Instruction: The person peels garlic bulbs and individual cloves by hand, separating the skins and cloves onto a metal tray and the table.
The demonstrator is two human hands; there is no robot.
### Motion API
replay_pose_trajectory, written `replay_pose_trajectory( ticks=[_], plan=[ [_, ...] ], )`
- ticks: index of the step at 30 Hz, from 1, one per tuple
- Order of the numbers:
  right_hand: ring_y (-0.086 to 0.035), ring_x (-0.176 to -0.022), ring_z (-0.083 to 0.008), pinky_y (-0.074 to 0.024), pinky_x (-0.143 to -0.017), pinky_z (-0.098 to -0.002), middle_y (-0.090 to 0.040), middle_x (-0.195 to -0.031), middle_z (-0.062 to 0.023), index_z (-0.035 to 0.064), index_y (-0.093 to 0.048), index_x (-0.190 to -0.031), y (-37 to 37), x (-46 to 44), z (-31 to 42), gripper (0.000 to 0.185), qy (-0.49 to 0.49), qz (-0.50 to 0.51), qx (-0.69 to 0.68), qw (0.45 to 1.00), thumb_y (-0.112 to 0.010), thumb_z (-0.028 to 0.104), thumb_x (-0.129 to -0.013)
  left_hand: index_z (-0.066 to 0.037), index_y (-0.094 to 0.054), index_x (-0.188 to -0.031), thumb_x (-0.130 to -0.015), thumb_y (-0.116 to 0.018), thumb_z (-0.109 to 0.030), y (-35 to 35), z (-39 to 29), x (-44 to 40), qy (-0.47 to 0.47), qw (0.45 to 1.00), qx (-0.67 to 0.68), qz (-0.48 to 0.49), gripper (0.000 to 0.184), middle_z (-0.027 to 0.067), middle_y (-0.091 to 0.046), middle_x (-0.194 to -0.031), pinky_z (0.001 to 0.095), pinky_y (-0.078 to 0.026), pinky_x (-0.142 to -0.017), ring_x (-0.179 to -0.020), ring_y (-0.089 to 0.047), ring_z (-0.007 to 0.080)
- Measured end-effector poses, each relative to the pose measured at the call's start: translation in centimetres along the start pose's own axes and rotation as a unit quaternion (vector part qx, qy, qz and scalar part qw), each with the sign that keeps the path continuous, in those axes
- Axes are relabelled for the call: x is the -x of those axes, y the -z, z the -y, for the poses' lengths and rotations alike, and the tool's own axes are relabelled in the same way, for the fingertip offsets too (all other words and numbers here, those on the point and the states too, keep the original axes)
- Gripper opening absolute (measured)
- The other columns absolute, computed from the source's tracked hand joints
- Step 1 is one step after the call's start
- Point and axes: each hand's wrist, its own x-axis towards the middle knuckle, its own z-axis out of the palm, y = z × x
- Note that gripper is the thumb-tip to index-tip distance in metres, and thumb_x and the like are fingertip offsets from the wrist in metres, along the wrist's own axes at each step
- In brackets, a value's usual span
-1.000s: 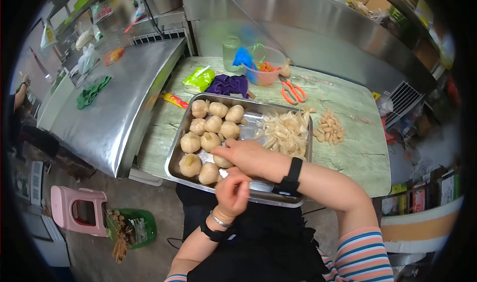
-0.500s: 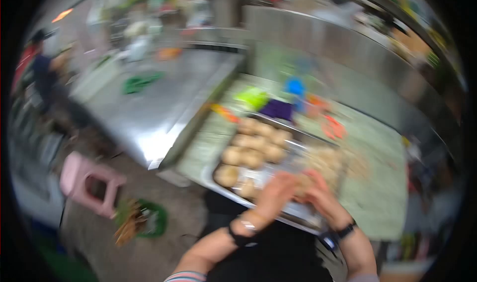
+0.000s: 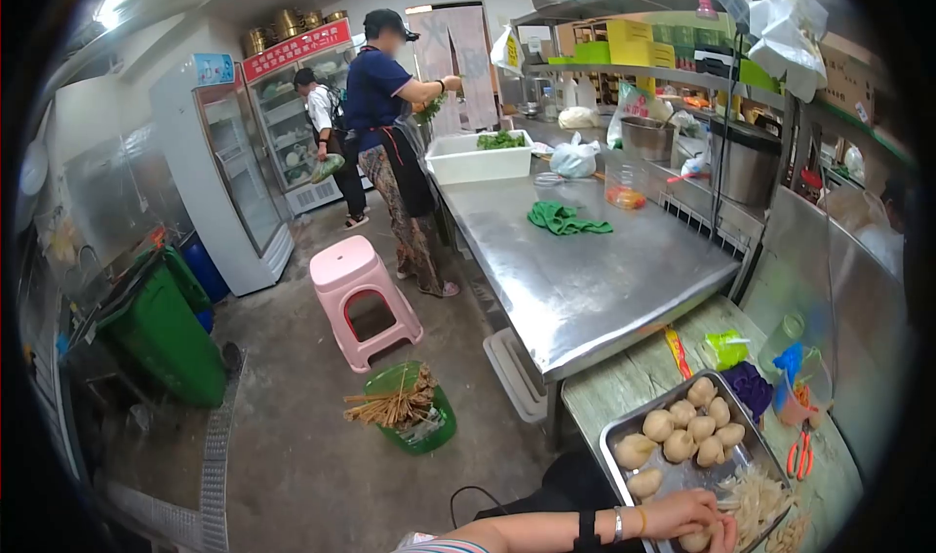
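View swung left vs earlier frames; tray (image 3: 612, 434) now low right, more of the room showing. Both hands are together at the tray's near end; in the oldest frame the left was empty and apart from the bulb. Left hand (image 3: 681, 514) has fingers bent over a garlic bulb (image 3: 694, 541); right hand (image 3: 723, 533) meets it from the other side, partly cut off by the bottom edge, exact grip can't tell. Floor beside the steel table (image 3: 595, 285): pink stool (image 3: 349, 262), then green basket (image 3: 441, 434) just nearer, both standing in the walkway. Two people beyond, one in dark blue (image 3: 375, 90) at the table's far end, one in white (image 3: 320, 109) by the fridges. Green cloth (image 3: 565, 219) flat on the steel table. On the wooden-look table (image 3: 624, 377), purple cloth (image 3: 748, 387) and orange-handled pliers (image 3: 800, 455) beside the tray. Containers: tray holds whole bulbs (image 3: 680, 446) on one side, pale peeled-looking pile (image 3: 756, 499) on the other; basket has thin brown sticks (image 3: 400, 405); white tub (image 3: 468, 163) has leafy greens (image 3: 500, 140); clear bowl (image 3: 817, 382) has orange-red bits, blue plastic at its rim.
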Motion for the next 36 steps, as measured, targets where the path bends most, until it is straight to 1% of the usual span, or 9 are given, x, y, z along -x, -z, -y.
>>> replay_pose_trajectory(
  ticks=[11, 20, 22, 25, 27, 29, 32, 34, 36],
  plan=[
    [-0.059, -0.075, -0.0173, -0.0453, -0.062, -0.0271, -0.062, -0.088, -0.0085, 0.0039, -0.056, -0.103, -1.0, 1.0, -0.8, 0.023, 0.143, -0.009, 0.220, 0.965, -0.062, 0.017, -0.085, -0.003, -0.059, -0.080, -0.078, -0.061, -0.017, -0.6, -0.1, 0.8, 0.013, 0.998, -0.063, -0.023, 0.014, 0.0119, -0.053, -0.088, 0.0388, -0.044, -0.073, -0.085, -0.054, 0.0321],
    [-0.062, -0.078, -0.0213, -0.0482, -0.067, -0.0297, -0.064, -0.092, -0.0115, 0.0027, -0.059, -0.106, -0.7, 2.1, -0.1, 0.025, 0.211, -0.051, 0.354, 0.910, -0.063, 0.017, -0.086, -0.001, -0.052, -0.081, -0.082, -0.049, -0.016, -1.4, 0.6, 0.6, 0.177, 0.983, 0.013, -0.051, 0.015, 0.0164, -0.053, -0.081, 0.0420, -0.043, -0.071, -0.083, -0.053, 0.0358],
    [-0.063, -0.079, -0.0222, -0.0489, -0.068, -0.0303, -0.064, -0.092, -0.0121, 0.0024, -0.060, -0.107, -0.4, 2.3, -0.1, 0.026, 0.218, -0.058, 0.372, 0.900, -0.064, 0.017, -0.086, -0.001, -0.049, -0.086, -0.084, -0.045, -0.019, -0.5, -1.4, 0.6, 0.172, 0.984, 0.017, -0.046, 0.018, 0.0183, -0.052, -0.084, 0.0417, -0.042, -0.073, -0.083, -0.053, 0.0369],
    [-0.063, -0.080, -0.0231, -0.0495, -0.069, -0.0309, -0.065, -0.093, -0.0128, 0.0021, -0.061, -0.108, -0.5, 2.6, 0.5, 0.026, 0.215, -0.068, 0.389, 0.893, -0.064, 0.017, -0.086, -0.001, -0.048, -0.088, -0.085, -0.044, -0.019, -2.8, 1.8, 0.7, 0.137, 0.988, -0.014, -0.070, 0.018, 0.0184, -0.052, -0.088, 0.0408, -0.041, -0.073, -0.085, -0.052, 0.0359],
    [-0.061, -0.082, -0.0215, -0.0487, -0.072, -0.0311, -0.063, -0.092, -0.0131, 0.0006, -0.061, -0.104, -1.3, 2.6, 1.4, 0.025, 0.263, -0.049, 0.439, 0.858, -0.062, 0.019, -0.088, -0.002, -0.049, -0.086, -0.084, -0.046, -0.018, -2.7, 2.3, 0.6, 0.136, 0.989, 0.014, -0.050, 0.016, 0.0175, -0.051, -0.089, 0.0403, -0.042, -0.073, -0.085, -0.052, 0.0352],
    [-0.057, -0.075, -0.0176, -0.0456, -0.067, -0.0281, -0.059, -0.086, -0.0093, 0.0024, -0.058, -0.100, -0.2, 2.1, 0.0, 0.022, 0.268, -0.049, 0.422, 0.865, -0.064, 0.016, -0.083, -0.002, -0.050, -0.084, -0.083, -0.048, -0.016, -2.3, 1.8, 0.4, 0.137, 0.989, 0.047, -0.030, 0.015, 0.0166, -0.050, -0.089, 0.0398, -0.042, -0.072, -0.086, -0.051, 0.0345],
    [-0.050, -0.065, -0.0116, -0.0410, -0.060, -0.0235, -0.054, -0.077, -0.0036, 0.0052, -0.054, -0.093, 2.8, -0.9, -4.2, 0.022, 0.251, -0.059, 0.327, 0.909, -0.066, 0.011, -0.075, -0.003, -0.054, -0.077, -0.077, -0.054, -0.015, -1.7, 0.2, 0.6, 0.089, 0.995, -0.031, -0.010, 0.012, 0.0134, -0.049, -0.086, 0.0372, -0.043, -0.072, -0.085, -0.051, 0.0316],
    [-0.046, -0.059, -0.0077, -0.0379, -0.055, -0.0205, -0.050, -0.071, 0.0002, 0.0071, -0.051, -0.088, 5.0, -3.1, -7.3, 0.024, 0.248, -0.061, 0.270, 0.928, -0.067, 0.008, -0.070, -0.004, -0.056, -0.070, -0.071, -0.058, -0.014, -2.4, 1.1, 1.1, -0.051, 0.974, -0.213, -0.059, 0.011, 0.0115, -0.048, -0.085, 0.0348, -0.044, -0.070, -0.083, -0.051, 0.0289],
    [-0.041, -0.052, -0.0037, -0.0349, -0.050, -0.0175, -0.046, -0.065, 0.0040, 0.0089, -0.048, -0.083, 6.1, -4.3, -8.7, 0.028, 0.248, -0.060, 0.242, 0.936, -0.069, 0.004, -0.065, -0.004, -0.056, -0.069, -0.070, -0.058, -0.015, -2.1, 0.6, 1.2, -0.055, 0.971, -0.223, -0.060, 0.011, 0.0111, -0.049, -0.083, 0.0349, -0.044, -0.069, -0.081, -0.051, 0.0281]
  ],
)
